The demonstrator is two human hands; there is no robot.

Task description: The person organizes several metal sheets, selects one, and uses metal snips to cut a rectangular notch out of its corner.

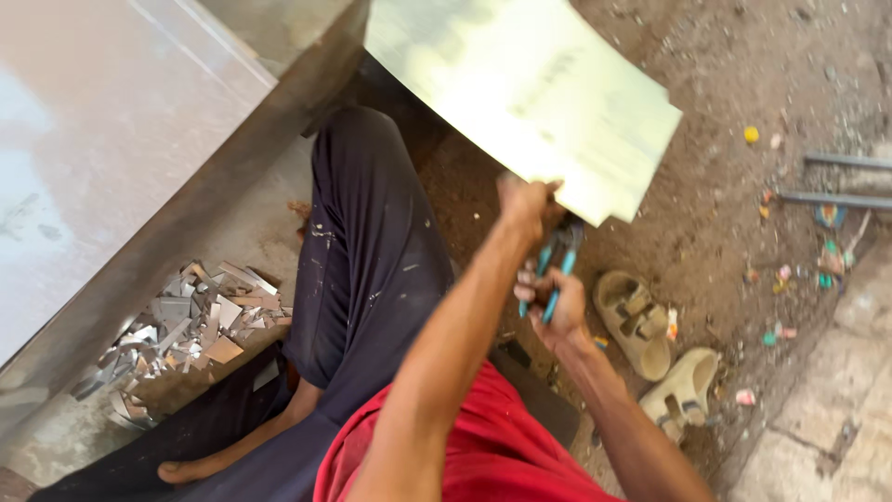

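You've got the pale metal sheet [530, 93] held up off the dirt floor [725, 84], your left hand [526, 206] pinching its near edge while your right hand [557, 311] is squeezed around the blue-handled snips [556, 270] biting in right beside it. I'd worry the sheet flexes and the cut edge or blades catch those left fingers. No containers here, just a loose scrap pile [186, 325] by your knee.

Person seated on a dirt floor [725, 84]. Left hand [525, 204] grips the lower edge of a pale yellow metal sheet [530, 93], held tilted. Right hand [557, 311] is closed around the blue handles of tin snips [556, 265], blades at the sheet's edge. Pile of metal offcuts [186, 325] lies beside the dark-trousered leg [372, 251]. Two beige sandals [660, 353] lie near the right forearm.
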